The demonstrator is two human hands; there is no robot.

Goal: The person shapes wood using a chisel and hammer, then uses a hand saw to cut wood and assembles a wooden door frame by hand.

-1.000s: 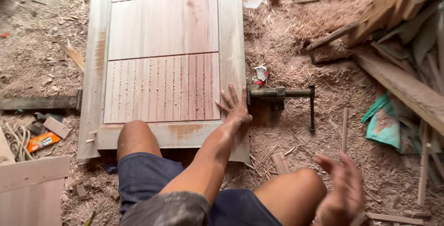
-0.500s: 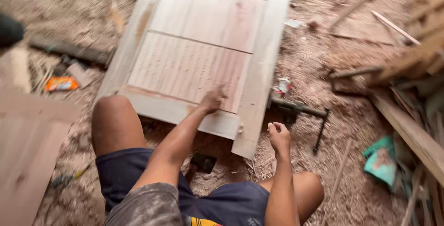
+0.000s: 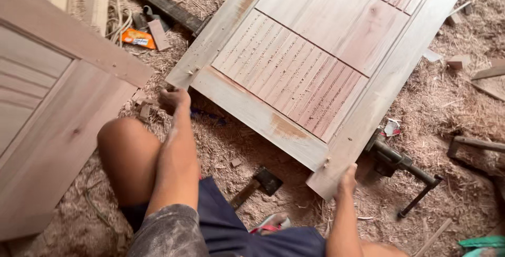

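A pale wooden door point(image 3: 315, 62) with grooved panels lies tilted, its near end lifted off the sawdust floor. My left hand point(image 3: 174, 99) grips the door's near left corner from below. Over at the near right corner, my right hand point(image 3: 347, 179) is closed on the door's edge. My bare knee point(image 3: 126, 152) is bent under the left arm. A hammer point(image 3: 260, 183) lies on the sawdust under the raised end.
A second wooden door point(image 3: 58, 104) lies at the left. A metal clamp point(image 3: 402, 165) sits by the right corner. An orange box, a rope coil and wood blocks point(image 3: 131, 25) lie at the upper left. Wood scraps point(image 3: 478, 73) and sawdust cover the right side.
Both hands have moved from the panel and the air to the door's near corners. The near end has come up off the floor, and the view has swung left.
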